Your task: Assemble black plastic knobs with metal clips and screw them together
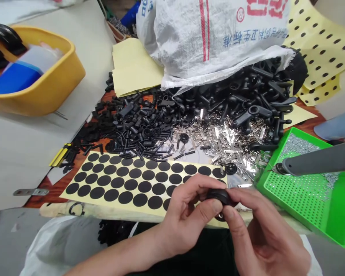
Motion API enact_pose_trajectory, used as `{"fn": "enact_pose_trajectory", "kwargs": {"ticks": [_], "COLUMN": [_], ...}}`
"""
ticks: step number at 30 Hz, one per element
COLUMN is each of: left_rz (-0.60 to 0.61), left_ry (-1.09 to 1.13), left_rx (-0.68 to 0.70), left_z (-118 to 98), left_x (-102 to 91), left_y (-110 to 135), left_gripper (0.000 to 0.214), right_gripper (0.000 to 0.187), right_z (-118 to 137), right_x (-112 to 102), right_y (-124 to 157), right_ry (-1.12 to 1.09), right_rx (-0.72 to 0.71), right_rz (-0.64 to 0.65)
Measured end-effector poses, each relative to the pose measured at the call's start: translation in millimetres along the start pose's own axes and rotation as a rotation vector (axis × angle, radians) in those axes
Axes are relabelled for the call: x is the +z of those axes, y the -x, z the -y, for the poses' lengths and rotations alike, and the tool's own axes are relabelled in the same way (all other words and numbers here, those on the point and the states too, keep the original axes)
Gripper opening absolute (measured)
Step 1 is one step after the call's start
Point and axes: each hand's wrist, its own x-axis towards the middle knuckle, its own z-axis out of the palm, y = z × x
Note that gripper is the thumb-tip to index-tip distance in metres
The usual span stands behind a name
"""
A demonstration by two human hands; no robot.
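Note:
A round black plastic part (pixel 218 195) is pinched between both of my hands above the table's front edge. My left hand (pixel 189 211) has thumb and forefinger closed on its left side. From the right, my right hand (pixel 258 226) presses thumb and fingertips together at its edge; whether a second small piece sits there is hidden. Just below the part, a bit of shiny metal (pixel 220 215) shows. Beneath my hands lies a yellow sheet (pixel 103 205) with rows of round black stickers (pixel 140 199), partly covered by my left hand.
Small metal clips (pixel 218 138) lie behind my hands, beside heaped black plastic parts (pixel 149 119). A green tray (pixel 304 191) of screws stands at right, with a grey electric screwdriver (pixel 319 159) across it. A white woven sack (pixel 218 34) is behind; a yellow basket (pixel 60 76) is at left.

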Motion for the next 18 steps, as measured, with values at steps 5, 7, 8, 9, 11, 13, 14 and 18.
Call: {"fn": "enact_pose_trajectory", "kwargs": {"ticks": [5, 7, 8, 9, 11, 13, 14, 18], "left_rz": [0.024, 0.038, 0.035, 0.028, 0.01, 0.011, 0.023, 0.104], "left_ry": [0.144, 0.166, 0.158, 0.143, 0.124, 0.173, 0.223, 0.475], "left_rx": [-0.205, -0.279, -0.311, -0.342, -0.39, -0.419, -0.434, -0.552], "left_z": [14.9, 19.1, 20.7, 22.1, 25.1, 28.3, 29.9, 35.5], "left_x": [-0.4, 1.6, 3.3, 5.3, 9.5, 13.3, 14.9, 19.0], "left_y": [-8.3, -12.0, -13.8, -15.5, -18.7, -21.8, -23.3, -28.6], "left_gripper": [0.036, 0.047, 0.049, 0.049, 0.044, 0.04, 0.038, 0.029], "right_gripper": [0.011, 0.011, 0.011, 0.012, 0.014, 0.016, 0.017, 0.021], "right_z": [-7.9, -12.1, -14.6, -17.4, -24.0, -31.4, -34.9, -42.1], "right_x": [-2.7, -3.8, -4.3, -4.9, -7.1, -12.1, -15.9, -40.5], "right_y": [-12.6, -17.5, -19.1, -19.8, -18.3, -13.1, -9.7, -2.5], "right_ry": [-0.179, -0.273, -0.311, -0.341, -0.381, -0.42, -0.439, -0.369], "right_rx": [0.289, 0.41, 0.458, 0.495, 0.55, 0.583, 0.586, 0.593], "right_rz": [-0.015, -0.017, -0.011, -0.006, 0.004, 0.016, 0.021, -0.097]}}
